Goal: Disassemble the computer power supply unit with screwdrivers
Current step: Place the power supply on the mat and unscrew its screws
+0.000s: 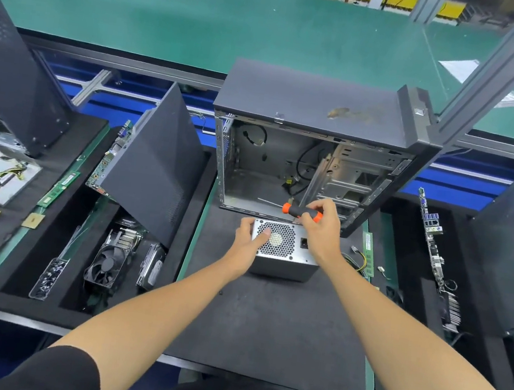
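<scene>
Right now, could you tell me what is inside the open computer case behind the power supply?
Inside the computer case are loose black cables and a bare metal drive cage. The right hand and its screwdriver cover part of the floor.

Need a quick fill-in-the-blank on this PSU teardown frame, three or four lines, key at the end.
1. The right hand grips a screwdriver whose black handle has ____ ends.
2. The left hand holds the silver metal power supply box with its thumb on the ____ grille.
3. Behind the box, the grey computer case stands with its near side ____.
4. The box sits on a ____ mat.

Missing words: orange; honeycomb fan; open; black
</scene>
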Demonstrator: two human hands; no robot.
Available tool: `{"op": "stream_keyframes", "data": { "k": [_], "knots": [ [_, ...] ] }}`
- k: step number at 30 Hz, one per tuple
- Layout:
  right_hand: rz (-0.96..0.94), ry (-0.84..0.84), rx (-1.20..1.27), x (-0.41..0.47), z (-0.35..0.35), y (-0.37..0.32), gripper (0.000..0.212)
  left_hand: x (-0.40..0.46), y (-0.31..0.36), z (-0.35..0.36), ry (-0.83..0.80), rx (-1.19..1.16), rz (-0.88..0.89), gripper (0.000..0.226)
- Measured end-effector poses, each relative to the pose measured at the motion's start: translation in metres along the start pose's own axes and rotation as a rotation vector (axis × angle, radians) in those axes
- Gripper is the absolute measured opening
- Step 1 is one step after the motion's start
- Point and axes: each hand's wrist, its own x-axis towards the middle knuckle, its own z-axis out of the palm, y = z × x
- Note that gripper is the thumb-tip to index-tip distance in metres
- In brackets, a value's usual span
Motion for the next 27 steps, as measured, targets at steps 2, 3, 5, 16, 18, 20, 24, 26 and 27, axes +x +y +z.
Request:
{"op": "stream_keyframes", "data": {
  "k": [2,3,5,16,18,20,24,26,27],
  "knots": [
    [-0.034,0.025,0.002,0.000,-0.003,-0.007,0.017,0.000,0.000,0.001,0.013,0.028,-0.002,0.038],
    [-0.056,0.037,0.014,0.000,-0.004,-0.011,0.019,0.000,0.000,0.002,0.029,0.028,-0.004,0.040],
    [-0.082,0.055,0.070,0.002,-0.006,-0.022,0.025,-0.002,-0.001,0.004,0.083,0.029,0.019,0.044],
    [-0.402,-0.035,0.249,0.022,0.002,-0.084,0.025,0.002,0.006,0.014,0.307,-0.016,0.212,0.027],
    [-0.455,-0.057,0.202,0.022,0.006,-0.090,0.024,0.001,0.004,0.013,0.313,-0.010,0.231,0.023],
    [-0.491,-0.064,0.151,0.022,0.010,-0.091,0.018,0.000,0.003,0.013,0.324,-0.016,0.238,0.020],
    [-0.463,-0.084,0.101,0.025,0.014,-0.091,0.013,0.000,0.002,0.015,0.354,-0.037,0.219,0.013],
    [-0.482,-0.090,0.065,0.027,0.016,-0.092,0.014,0.001,0.001,0.016,0.366,-0.047,0.214,0.013],
    [-0.493,-0.097,0.055,0.027,0.017,-0.093,0.015,0.001,0.001,0.016,0.372,-0.049,0.214,0.012]
  ]
}}
